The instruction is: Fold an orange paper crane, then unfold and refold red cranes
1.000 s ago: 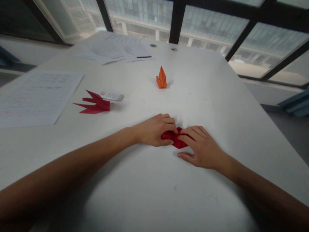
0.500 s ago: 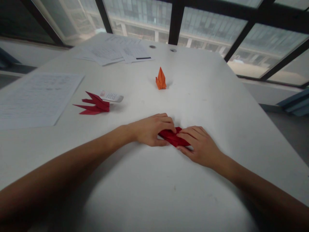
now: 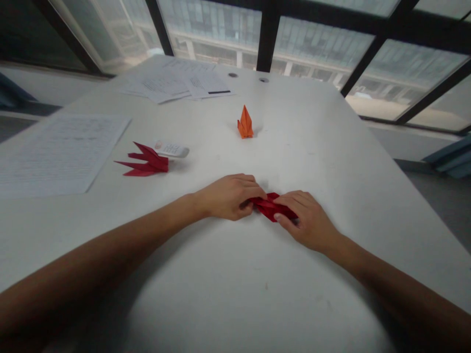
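A folded piece of red paper [image 3: 271, 208] lies low over the white table between my two hands. My left hand [image 3: 235, 197] has its fingers closed on the paper's left end, and they cover that tip. On the other end rests my right hand [image 3: 307, 218], its thumb on the near side and its fingers over the far side. Part of the right end is hidden by that hand. To the left sits a red origami piece with several long points [image 3: 147, 162]. A small orange origami figure [image 3: 245, 123] stands upright farther back.
A white remote control [image 3: 174, 149] lies right behind the pointed red origami. Printed sheets [image 3: 55, 152] cover the table's left side, with more papers [image 3: 176, 81] at the back. Two round cable holes [image 3: 264, 80] are near the far edge, below dark-framed windows.
My left fingers have drawn together at the red paper's left end. My right thumb has moved up onto the paper. The view has tipped slightly, shifting things a little down.
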{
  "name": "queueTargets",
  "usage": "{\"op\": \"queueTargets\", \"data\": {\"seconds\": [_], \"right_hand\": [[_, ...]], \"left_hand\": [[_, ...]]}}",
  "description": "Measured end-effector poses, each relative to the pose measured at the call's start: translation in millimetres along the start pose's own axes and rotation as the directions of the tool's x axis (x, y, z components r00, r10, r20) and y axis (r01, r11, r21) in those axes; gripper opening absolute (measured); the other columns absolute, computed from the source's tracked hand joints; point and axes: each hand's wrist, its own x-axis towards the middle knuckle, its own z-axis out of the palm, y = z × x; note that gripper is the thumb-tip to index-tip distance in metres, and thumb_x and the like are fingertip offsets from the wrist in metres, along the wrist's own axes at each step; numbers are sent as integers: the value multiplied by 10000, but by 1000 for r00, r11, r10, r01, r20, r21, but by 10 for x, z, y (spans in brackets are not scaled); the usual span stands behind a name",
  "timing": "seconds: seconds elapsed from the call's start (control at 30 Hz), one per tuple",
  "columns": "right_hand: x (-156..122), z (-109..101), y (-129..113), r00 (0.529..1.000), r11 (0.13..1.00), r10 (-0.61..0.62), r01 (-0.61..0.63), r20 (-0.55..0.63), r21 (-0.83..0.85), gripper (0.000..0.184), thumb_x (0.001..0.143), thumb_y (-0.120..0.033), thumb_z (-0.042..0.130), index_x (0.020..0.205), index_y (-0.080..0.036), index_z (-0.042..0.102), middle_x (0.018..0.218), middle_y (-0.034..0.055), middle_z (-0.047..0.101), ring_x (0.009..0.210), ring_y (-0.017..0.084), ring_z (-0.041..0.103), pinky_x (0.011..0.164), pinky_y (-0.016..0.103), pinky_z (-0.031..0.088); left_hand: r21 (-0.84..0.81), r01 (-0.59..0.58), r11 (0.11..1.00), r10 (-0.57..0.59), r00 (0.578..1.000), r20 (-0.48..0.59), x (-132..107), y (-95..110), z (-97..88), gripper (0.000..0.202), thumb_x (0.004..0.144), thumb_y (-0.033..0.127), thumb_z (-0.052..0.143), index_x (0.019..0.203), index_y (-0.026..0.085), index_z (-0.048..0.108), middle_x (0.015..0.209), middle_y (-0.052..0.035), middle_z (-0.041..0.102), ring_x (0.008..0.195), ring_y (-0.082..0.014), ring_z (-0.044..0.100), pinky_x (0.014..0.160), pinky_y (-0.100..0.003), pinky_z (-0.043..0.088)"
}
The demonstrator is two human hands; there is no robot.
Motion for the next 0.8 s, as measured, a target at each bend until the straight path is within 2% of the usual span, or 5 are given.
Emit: {"op": "queueTargets", "data": {"seconds": [0.13,0.3,0.47,0.6,0.8], "right_hand": [[-2,-8,-33,998,997,-65,65,2,-35,456,882,-422,738,1262,-197,627,1227,130,733,1102,309,660,972,481,482],[-4,24,-5,997,999,-11,9,-77,-35,341,858,-155,646,1191,-224,661,1101,82,774,991,273,698,902,444,503],[39,-83,-19,974,981,185,-175,-129,85,163,932,-203,595,1007,-234,736,899,49,792,808,234,716,772,387,537],[103,-286,-99,878,804,463,-475,125,358,146,927,-289,632,979,-229,755,835,15,781,701,197,695,617,308,515],[128,-353,-54,752,549,471,-659,462,514,133,885,-324,675,859,-197,707,740,16,736,570,165,628,476,267,420]], "left_hand": [[38,25,999,-22,998,-65,3,26,88,251,937,161,535,1134,179,689,995,-85,738,949,-213,655,908,-333,514],[-151,117,982,-131,988,-84,-6,14,102,231,983,214,522,1153,184,676,979,-61,734,892,-171,678,829,-284,523],[-404,183,896,-238,967,-91,-3,48,74,355,931,423,676,1203,197,645,1078,-60,772,917,-176,728,809,-274,557],[-512,233,827,-355,922,-154,49,147,6,506,776,504,834,1147,202,669,990,-35,792,873,-192,744,817,-296,574],[-608,405,683,-486,873,36,102,182,-5,335,862,387,757,1121,197,665,885,-17,787,743,-174,729,676,-281,562]]}}
